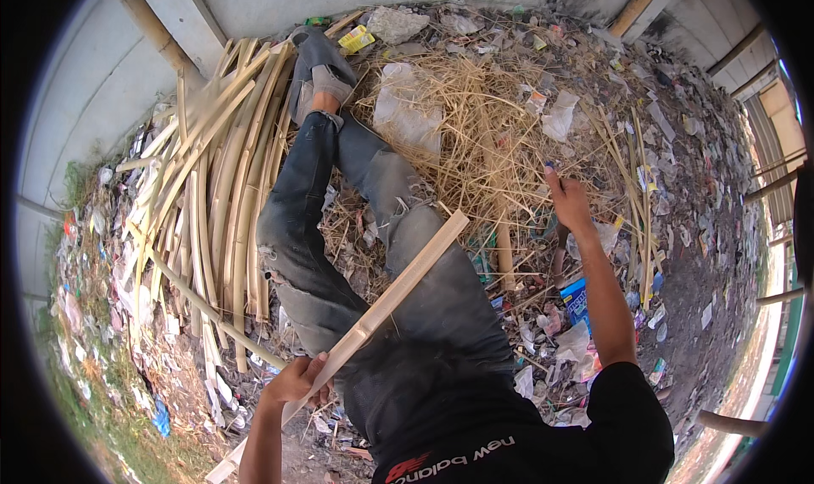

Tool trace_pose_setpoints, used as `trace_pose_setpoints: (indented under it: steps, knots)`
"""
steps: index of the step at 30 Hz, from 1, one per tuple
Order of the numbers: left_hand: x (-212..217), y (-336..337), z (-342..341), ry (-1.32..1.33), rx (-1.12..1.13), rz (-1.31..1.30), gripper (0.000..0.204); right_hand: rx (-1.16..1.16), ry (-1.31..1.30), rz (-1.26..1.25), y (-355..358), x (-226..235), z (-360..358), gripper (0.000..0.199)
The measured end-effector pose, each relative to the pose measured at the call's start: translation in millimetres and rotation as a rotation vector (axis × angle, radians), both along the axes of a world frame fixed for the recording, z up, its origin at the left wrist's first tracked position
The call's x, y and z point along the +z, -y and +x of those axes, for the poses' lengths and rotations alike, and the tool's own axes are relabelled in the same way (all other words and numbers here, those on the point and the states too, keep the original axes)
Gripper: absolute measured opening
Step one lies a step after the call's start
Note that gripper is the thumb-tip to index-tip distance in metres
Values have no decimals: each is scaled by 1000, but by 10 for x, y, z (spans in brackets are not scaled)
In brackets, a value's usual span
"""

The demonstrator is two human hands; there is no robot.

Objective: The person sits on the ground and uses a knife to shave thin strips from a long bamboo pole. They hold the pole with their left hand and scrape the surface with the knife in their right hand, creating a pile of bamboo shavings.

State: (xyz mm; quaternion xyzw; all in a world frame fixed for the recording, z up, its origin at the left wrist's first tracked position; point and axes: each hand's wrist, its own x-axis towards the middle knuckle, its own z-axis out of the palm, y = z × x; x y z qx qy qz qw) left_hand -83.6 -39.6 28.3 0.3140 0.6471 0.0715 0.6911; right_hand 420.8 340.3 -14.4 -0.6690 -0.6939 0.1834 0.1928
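My left hand [297, 381] is closed around a long split bamboo strip [398, 293]. The strip slants up across my thighs, its far end above my right knee and its lower end past my left forearm. A thinner bamboo piece [225, 323] reaches from the pile on the left to beside that hand. Over the shavings on the right, my right hand [568, 200] has its fingers curled around something mostly hidden. A small blue tip shows at its fingers, and a dark narrow piece [560, 253] shows below the hand; I cannot tell whether they belong together.
Many split bamboo strips [229, 179] lie heaped left of my legs. Pale shavings [475, 119] cover the ground ahead, with a bamboo pole [502, 221] among them. More thin strips [640, 204] lie at right. Litter, a blue packet [577, 304] and a stone [397, 25] lie around.
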Motion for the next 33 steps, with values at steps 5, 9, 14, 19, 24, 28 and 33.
trace_pose_setpoints:
  steps: [5, 9, 14, 19, 24, 28, 33]
  knots:
    - [-85, -359, 106, 25, -54, 5, 82, 223, -34, -108, 588, -43, -761, 77]
    - [-121, -650, 359, -16, -45, 9, 80, 397, 4, -219, 942, -157, -1106, 78]
    - [-50, -758, 406, -28, -92, 0, 79, 558, 57, -204, 1224, -412, -1284, 79]
    - [-18, -570, 248, -17, -73, -5, 78, 179, 114, -186, 392, -631, -830, 83]
    - [-4, -148, -88, -50, -37, 31, 75, -216, 47, -83, -266, -823, 578, 88]
    - [-30, -136, 373, -266, -63, 314, 64, 16, -126, -124, 241, -478, -119, 86]
    - [-168, -493, 758, -543, -224, 627, 44, 429, -79, -228, 1073, -149, -1139, 78]
